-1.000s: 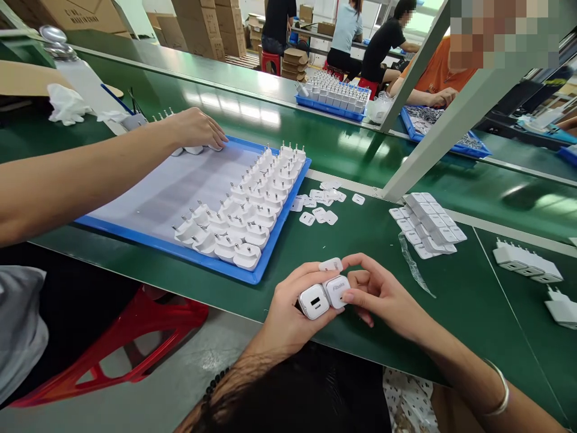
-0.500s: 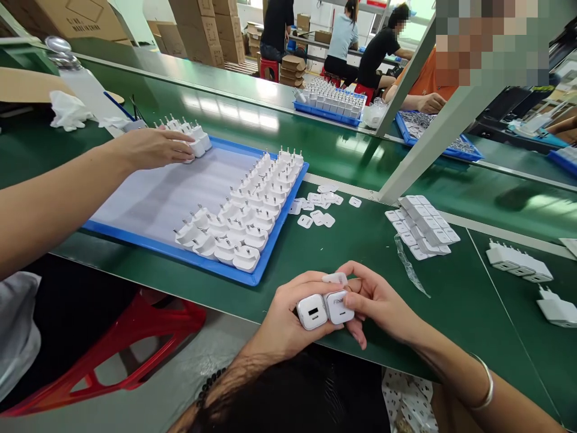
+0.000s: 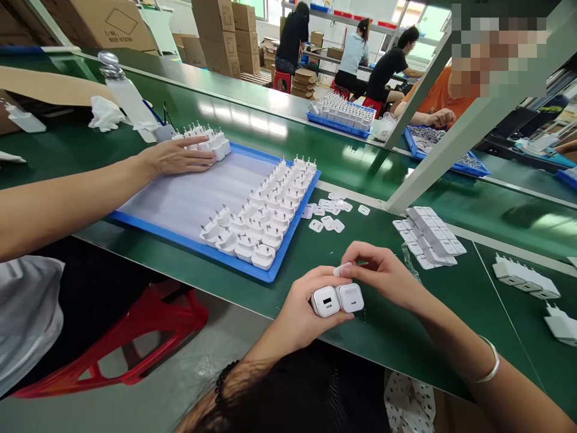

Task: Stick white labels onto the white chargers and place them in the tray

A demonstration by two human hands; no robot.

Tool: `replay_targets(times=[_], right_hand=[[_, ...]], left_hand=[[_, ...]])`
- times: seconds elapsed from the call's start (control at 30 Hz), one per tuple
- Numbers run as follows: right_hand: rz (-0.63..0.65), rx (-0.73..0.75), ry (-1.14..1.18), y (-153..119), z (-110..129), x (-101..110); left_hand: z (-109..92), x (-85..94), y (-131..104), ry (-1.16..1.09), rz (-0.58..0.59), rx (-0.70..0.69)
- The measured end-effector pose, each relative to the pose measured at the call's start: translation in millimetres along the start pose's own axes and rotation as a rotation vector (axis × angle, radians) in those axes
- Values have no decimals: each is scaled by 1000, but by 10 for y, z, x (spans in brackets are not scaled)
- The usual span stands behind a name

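My left hand (image 3: 300,307) is wrapped round two white USB chargers side by side, their port ends facing me. The left charger (image 3: 325,302) shows a wide port and a narrow one; the right charger (image 3: 350,298) shows a single narrow slot. My right hand (image 3: 378,273) pinches a small white rounded plate (image 3: 343,269) between thumb and fingers, just above the right charger and by my left fingertips. The chargers' far ends are hidden in my left hand. Similar loose plates (image 3: 331,207) lie beyond my hands on the green bench.
A blue tray (image 3: 270,273) holds rows of white plug chargers (image 3: 265,216). A co-worker's hand (image 3: 184,155) rests by more chargers at its far left. Stacked white plates (image 3: 430,237), a clear plastic strip and several chargers (image 3: 525,276) lie right. A slanted post (image 3: 433,156) rises behind.
My right hand has drawn up off the right charger's face and now pinches the plate that was at my left fingers. The printed lettering no longer shows there. The view has shifted.
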State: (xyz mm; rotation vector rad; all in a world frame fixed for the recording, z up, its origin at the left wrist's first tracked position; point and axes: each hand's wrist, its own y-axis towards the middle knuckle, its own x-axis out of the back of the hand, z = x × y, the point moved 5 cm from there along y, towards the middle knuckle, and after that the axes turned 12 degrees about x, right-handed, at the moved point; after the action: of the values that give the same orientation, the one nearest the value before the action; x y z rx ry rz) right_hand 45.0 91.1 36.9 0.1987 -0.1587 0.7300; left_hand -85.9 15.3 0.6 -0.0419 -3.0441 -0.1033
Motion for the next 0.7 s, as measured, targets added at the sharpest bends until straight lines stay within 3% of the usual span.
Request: replay_targets(times=[0.17, 0.27, 0.37, 0.5, 0.7], right_hand=[[-145, 34, 79, 1, 149, 149], [-171, 58, -104, -58, 274, 201], [-44, 26, -244, -149, 339, 83], [197, -120, -173, -288, 316, -174], [254, -242, -28, -283, 255, -259]], left_hand=[[7, 24, 9, -21, -41, 0], [12, 20, 5, -48, -55, 6], [18, 4, 0, -71, -76, 21], [2, -35, -9, -55, -64, 30], [-28, -70, -20, -11, -1, -19]])
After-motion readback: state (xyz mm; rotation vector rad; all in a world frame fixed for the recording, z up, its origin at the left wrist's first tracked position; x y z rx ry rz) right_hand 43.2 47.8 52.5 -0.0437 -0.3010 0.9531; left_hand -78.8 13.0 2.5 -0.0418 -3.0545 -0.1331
